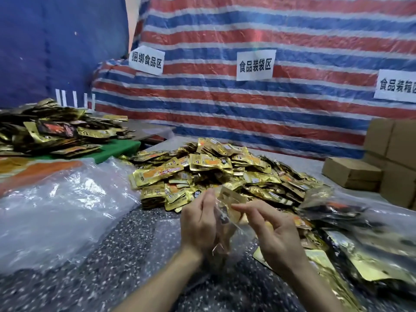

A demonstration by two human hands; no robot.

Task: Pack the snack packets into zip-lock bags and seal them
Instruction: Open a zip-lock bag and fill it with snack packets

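Observation:
Between my two hands I hold a clear zip-lock bag (227,224) with gold snack packets inside, raised a little above the speckled table. My left hand (198,224) grips the bag's left side with curled fingers. My right hand (270,233) pinches its upper edge with thumb and forefinger. Just beyond the hands lies a big heap of gold snack packets (216,172). More gold and dark packets in clear bags (351,244) lie to the right of my right hand.
A pile of clear plastic bags (58,206) covers the table at left. A second heap of dark and gold packets (51,129) rests on a green board at far left. Cardboard boxes (382,167) stand at right. A striped tarp (247,97) with paper signs forms the back.

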